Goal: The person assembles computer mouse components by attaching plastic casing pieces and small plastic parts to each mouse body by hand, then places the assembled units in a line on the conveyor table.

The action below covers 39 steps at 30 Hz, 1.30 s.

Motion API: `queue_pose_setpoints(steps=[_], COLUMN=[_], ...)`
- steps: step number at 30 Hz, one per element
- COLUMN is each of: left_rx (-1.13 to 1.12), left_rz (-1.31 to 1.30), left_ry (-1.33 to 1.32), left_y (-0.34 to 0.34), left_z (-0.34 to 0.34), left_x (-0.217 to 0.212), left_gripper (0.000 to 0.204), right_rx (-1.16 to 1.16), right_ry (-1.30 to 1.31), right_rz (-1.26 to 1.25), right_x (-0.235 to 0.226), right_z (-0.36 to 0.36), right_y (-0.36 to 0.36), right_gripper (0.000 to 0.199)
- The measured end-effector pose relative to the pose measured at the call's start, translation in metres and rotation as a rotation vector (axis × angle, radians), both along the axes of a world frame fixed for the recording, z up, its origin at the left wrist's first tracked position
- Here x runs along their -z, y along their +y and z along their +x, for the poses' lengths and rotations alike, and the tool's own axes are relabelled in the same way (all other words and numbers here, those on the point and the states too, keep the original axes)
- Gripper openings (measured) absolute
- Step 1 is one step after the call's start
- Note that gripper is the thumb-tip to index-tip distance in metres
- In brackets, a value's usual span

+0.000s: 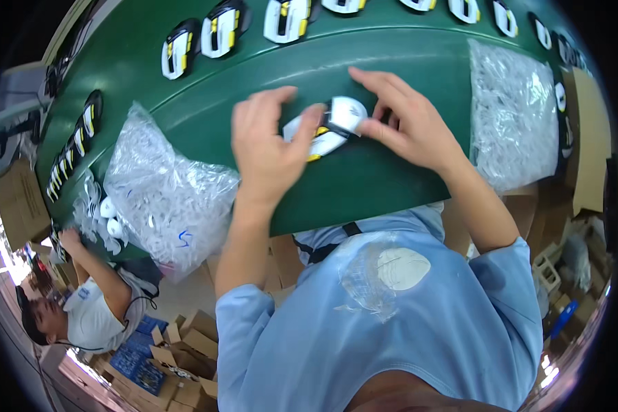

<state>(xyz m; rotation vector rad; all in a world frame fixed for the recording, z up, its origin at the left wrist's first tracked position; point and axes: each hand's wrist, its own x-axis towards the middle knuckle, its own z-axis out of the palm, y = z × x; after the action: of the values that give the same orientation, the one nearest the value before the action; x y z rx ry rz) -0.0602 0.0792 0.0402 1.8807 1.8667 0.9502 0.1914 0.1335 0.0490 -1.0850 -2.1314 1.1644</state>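
I have the black-white-yellow unit point(341, 115) on the green table point(371, 180), right of the clear parts bag point(175, 192) and farther out. Left hand point(266, 144), right of that bag: thumb over unit, blurred, I can't tell if it's gripping. Right hand point(412, 123), farther right: fingers spread, released, thumb at unit's white end. Similar units point(286, 20) lined up beyond bag.

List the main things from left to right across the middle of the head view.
Left cardboard box, left clear bag, left hand, white-and-black gadget, right hand, right clear bag, right cardboard box.
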Motion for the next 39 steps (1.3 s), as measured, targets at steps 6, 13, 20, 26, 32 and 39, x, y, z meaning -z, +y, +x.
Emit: queue_pose_setpoints(steps=[6,13,20,26,32,39], left_rx=[0.238,0.228,-0.082,-0.456,-0.145,-0.277], left_rz=[0.089,0.167,0.426,0.071,-0.236,0.045], left_ry=[0.125,0.274,0.384,0.574,0.771,0.23], left_y=[-0.001,-0.019,0.021,0.103,0.14,0.106], left_z=[-0.003,0.013,-0.085,-0.222,-0.175,-0.235], left_x=[0.0,0.023,-0.003,-0.024,0.007,-0.014], left_gripper=[0.076,0.064,0.062,0.065,0.075,0.066], right_rx=[0.151,0.193,0.184,0.115,0.136,0.057], right_ry=[0.105,0.238,0.24,0.273,0.179,0.178], right_rz=[-0.012,0.003,-0.023,0.015,0.037,0.499], right_x=[0.028,0.036,0.034,0.029,0.023,-0.025], right_z=[0.027,0.019,0.024,0.021,0.032,0.072], right_y=[0.013,0.013,0.008,0.012,-0.001,-0.018], right_gripper=[0.049,0.034,0.031,0.029,0.028,0.02])
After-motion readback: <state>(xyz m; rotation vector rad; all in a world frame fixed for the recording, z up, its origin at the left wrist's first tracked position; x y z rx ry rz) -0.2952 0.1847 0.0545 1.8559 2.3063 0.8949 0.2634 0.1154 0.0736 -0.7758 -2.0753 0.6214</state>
